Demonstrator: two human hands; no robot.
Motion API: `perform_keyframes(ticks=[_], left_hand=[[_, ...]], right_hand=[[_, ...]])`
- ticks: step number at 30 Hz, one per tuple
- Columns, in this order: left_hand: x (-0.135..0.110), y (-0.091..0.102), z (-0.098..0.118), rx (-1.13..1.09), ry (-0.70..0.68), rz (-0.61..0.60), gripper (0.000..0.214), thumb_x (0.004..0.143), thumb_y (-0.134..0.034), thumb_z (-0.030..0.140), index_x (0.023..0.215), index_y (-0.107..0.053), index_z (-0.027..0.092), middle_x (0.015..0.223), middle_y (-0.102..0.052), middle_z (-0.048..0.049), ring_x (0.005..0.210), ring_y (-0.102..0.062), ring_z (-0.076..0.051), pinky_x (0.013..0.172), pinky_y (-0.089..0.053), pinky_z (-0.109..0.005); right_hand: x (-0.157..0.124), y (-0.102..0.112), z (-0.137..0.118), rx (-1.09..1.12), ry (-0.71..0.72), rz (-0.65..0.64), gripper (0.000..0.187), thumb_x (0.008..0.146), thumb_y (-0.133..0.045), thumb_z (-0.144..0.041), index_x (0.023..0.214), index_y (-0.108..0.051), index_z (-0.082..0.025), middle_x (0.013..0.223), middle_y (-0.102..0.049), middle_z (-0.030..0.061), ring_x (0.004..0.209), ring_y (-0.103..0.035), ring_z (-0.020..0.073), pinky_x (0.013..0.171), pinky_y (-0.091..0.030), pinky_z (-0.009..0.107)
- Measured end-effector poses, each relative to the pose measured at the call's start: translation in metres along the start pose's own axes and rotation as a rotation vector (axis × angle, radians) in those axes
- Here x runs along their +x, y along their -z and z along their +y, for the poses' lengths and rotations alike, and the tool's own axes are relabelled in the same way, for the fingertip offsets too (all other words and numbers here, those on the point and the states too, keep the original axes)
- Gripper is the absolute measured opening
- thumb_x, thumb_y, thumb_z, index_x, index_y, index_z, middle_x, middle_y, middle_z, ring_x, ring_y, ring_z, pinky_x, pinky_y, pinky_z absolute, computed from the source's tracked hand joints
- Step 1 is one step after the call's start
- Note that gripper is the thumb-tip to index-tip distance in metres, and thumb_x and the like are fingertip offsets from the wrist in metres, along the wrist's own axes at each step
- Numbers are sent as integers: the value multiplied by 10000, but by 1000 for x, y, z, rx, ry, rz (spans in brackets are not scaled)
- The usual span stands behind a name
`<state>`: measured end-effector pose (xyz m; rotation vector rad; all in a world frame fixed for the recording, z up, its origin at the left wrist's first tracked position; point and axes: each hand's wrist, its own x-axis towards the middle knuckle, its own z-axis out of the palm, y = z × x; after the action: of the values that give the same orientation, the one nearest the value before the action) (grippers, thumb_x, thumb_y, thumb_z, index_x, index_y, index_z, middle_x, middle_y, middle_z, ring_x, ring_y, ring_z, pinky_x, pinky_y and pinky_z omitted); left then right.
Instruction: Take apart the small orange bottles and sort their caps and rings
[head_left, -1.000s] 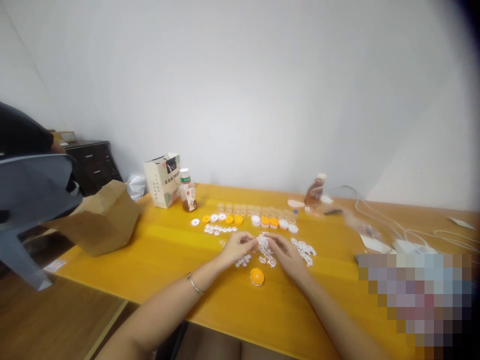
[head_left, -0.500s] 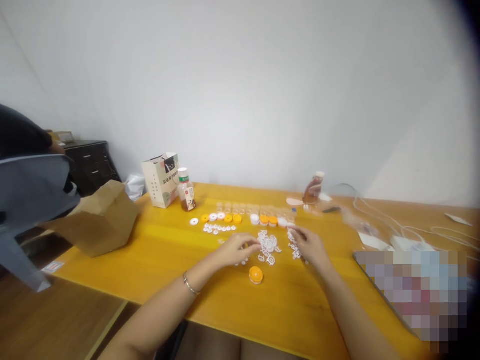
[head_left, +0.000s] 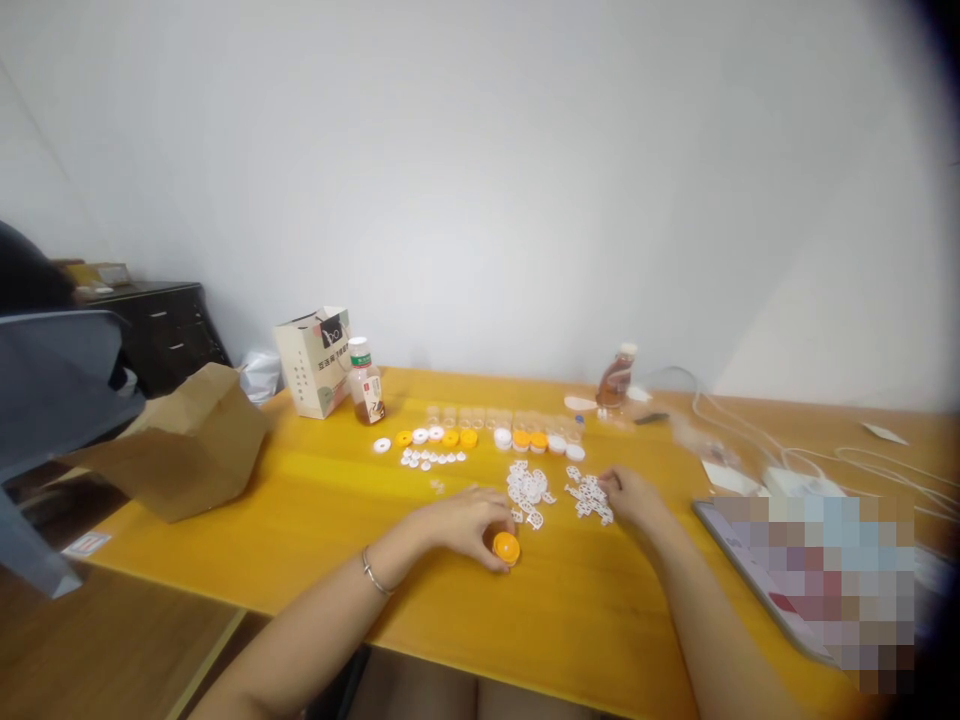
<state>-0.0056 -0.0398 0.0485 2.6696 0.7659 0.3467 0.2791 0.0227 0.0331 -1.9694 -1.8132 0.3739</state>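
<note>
My left hand (head_left: 474,522) curves round a small orange round piece (head_left: 507,547) near the front of the table, with thumb and fingers at its sides. My right hand (head_left: 634,497) is at the right edge of a pile of white openwork plastic pieces (head_left: 589,498). Its fingertips are pressed together; what is between them, if anything, is too small to make out. A second pile of white openwork pieces (head_left: 528,487) lies between my hands. Behind stand white and orange round caps (head_left: 530,440) and, further left, white and orange discs (head_left: 436,435).
Several small white pieces (head_left: 426,458) lie before the discs, and clear cups (head_left: 487,418) line up behind. Drink bottles (head_left: 367,385) (head_left: 616,378) stand at the back. A paper bag (head_left: 311,365), a brown bag (head_left: 191,440), cables (head_left: 701,405) and a pixelated flat device (head_left: 757,570) surround the work area.
My left hand has moved down and right from beside the white pile to the orange round piece. My right hand has shifted slightly to the right edge of its pile.
</note>
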Motion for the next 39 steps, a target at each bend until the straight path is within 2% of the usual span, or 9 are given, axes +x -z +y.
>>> perform_keyframes(ticks=[5, 8, 9, 11, 14, 20, 26, 30, 39], left_hand=[[0, 0, 1, 52, 10, -22, 327, 653, -654, 422, 878, -564, 201, 914, -558, -7, 873, -511, -159, 781, -336, -256], [0, -2, 1, 92, 25, -6, 318, 641, -657, 421, 857, -574, 203, 893, -566, -6, 855, -518, -166, 775, -326, -270], [1, -3, 1, 109, 31, 5, 319, 635, -659, 430, 843, -579, 202, 879, -570, -6, 842, -521, -169, 774, -322, -277], [1, -5, 0, 134, 34, 26, 334, 627, -657, 464, 813, -589, 196, 850, -579, -9, 812, -525, -175, 764, -313, -288], [3, -7, 0, 115, 2, 51, 379, 633, -639, 524, 797, -593, 186, 858, -595, -19, 806, -531, -180, 742, -306, -286], [5, -9, -2, 76, -35, 52, 430, 620, -624, 586, 715, -582, 169, 810, -610, -8, 786, -544, -167, 728, -301, -270], [4, -10, -3, 123, 9, 43, 395, 623, -637, 545, 772, -589, 182, 806, -595, -7, 775, -540, -169, 726, -311, -270], [5, -10, -2, 138, 47, 41, 355, 610, -658, 484, 789, -585, 187, 802, -591, -6, 777, -539, -173, 721, -325, -265], [5, -10, 2, 138, 54, 38, 342, 615, -649, 466, 794, -574, 186, 823, -585, -14, 792, -529, -183, 759, -308, -290]], right_hand=[[-5, 9, -9, 7, 18, 51, 150, 740, -511, -274, 627, -533, -178, 569, -588, 26, 572, -550, 166, 521, -347, 231], [-23, 11, -34, 108, 157, 105, 244, 739, -521, -405, 635, -518, -184, 568, -553, 12, 569, -519, 156, 515, -347, 231], [-31, 9, -44, 175, 262, 46, 266, 737, -522, -437, 652, -520, -185, 577, -546, 4, 566, -507, 146, 514, -351, 225], [-49, 1, -64, 251, 499, -233, 285, 693, -577, -472, 692, -538, -189, 600, -539, -17, 572, -489, 129, 518, -361, 213], [-69, -13, -82, 232, 665, -481, 356, 567, -698, -486, 727, -573, -193, 671, -550, -22, 625, -485, 128, 539, -365, 209], [-73, -15, -81, 192, 706, -572, 367, 573, -700, -486, 761, -603, -186, 710, -583, -9, 654, -492, 132, 562, -367, 217], [-76, -12, -83, 131, 785, -490, 142, 649, -638, -290, 723, -593, -179, 684, -595, -2, 625, -509, 131, 593, -384, 232], [-79, -13, -85, 134, 813, -460, 128, 621, -626, -204, 739, -586, -178, 696, -591, -5, 643, -513, 134, 600, -384, 227], [-76, -16, -83, 159, 748, -505, 200, 650, -658, -340, 724, -580, -172, 670, -586, -10, 613, -496, 124, 545, -355, 209]])
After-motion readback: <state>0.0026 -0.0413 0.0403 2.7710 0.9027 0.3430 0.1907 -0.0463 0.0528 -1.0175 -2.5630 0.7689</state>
